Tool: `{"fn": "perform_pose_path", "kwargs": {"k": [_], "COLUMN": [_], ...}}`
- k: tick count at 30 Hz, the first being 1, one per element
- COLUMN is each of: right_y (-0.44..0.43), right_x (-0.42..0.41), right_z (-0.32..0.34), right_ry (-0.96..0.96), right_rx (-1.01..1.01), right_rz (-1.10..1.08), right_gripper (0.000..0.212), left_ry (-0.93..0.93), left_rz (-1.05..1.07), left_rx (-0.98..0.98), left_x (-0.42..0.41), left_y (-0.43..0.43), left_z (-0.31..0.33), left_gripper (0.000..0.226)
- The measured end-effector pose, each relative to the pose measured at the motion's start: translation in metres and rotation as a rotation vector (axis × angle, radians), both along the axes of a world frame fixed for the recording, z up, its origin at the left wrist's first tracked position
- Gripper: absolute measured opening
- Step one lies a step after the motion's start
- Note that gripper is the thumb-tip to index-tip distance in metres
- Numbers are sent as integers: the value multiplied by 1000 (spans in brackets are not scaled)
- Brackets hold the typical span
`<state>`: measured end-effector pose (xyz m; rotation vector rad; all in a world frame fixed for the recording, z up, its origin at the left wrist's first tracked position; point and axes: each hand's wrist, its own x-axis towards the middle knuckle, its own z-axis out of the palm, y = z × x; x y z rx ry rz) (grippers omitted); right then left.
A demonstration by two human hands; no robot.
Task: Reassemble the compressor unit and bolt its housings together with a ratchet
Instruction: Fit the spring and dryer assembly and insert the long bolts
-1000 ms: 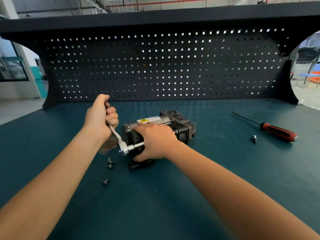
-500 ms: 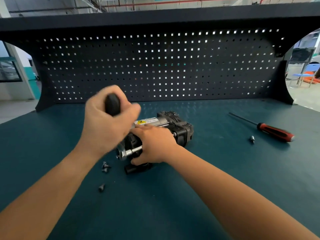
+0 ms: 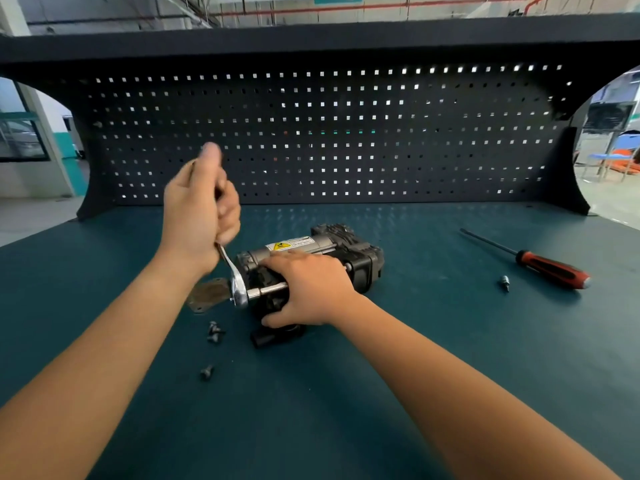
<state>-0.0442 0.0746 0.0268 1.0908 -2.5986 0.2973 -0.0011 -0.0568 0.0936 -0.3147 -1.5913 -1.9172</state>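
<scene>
The compressor unit (image 3: 349, 252), dark with a silver cylinder and a yellow warning label, lies on the green bench mat in the middle. My right hand (image 3: 308, 291) grips its near end, fingers curled over the housing. The ratchet (image 3: 239, 289) has its chrome head at the unit's left end, with an extension running under my right hand. My left hand (image 3: 199, 216) grips the ratchet's handle, raised up and to the left, slightly blurred. The bolt under the socket is hidden.
A thin brown plate (image 3: 207, 294) lies left of the unit. Three loose bolts (image 3: 214, 332) sit in front of it on the mat. A red-handled screwdriver (image 3: 547, 270) and a small bit (image 3: 505, 283) lie at the right. A pegboard (image 3: 329, 140) closes the back.
My left hand swung the ratchet handle toward me and over the unit, then back up to the left. My right hand stayed on the compressor.
</scene>
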Motion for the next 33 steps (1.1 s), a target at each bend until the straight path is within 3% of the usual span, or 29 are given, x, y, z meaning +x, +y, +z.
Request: {"fn": "perform_pose_path", "kwargs": {"k": [3, 6, 11, 17, 21, 26, 33], "right_y": [-2, -2, -2, -3, -2, 7, -3], "right_x": [0, 0, -1, 0, -2, 3, 2], "right_z": [-1, 0, 1, 0, 0, -6, -3], "right_ry": [18, 29, 26, 0, 8, 34, 30], "right_rx": [27, 29, 9, -4, -16, -93, -22], "right_rz": [-14, -21, -22, -20, -24, -22, -38], "right_gripper": [71, 69, 62, 59, 61, 68, 68], "left_ry": [-365, -512, -339, -195, -34, 172, 115], "left_rz": [-40, -88, -73, -103, -107, -211, -165], "left_rx": [370, 533, 310, 219, -42, -357, -174], "left_x": [-30, -40, -29, -7, 11, 33, 25], "left_y": [-20, -24, -19, -14, 3, 32, 9], "left_z": [-7, -15, 0, -12, 3, -2, -2], "left_gripper": [47, 46, 38, 40, 44, 32, 39]}}
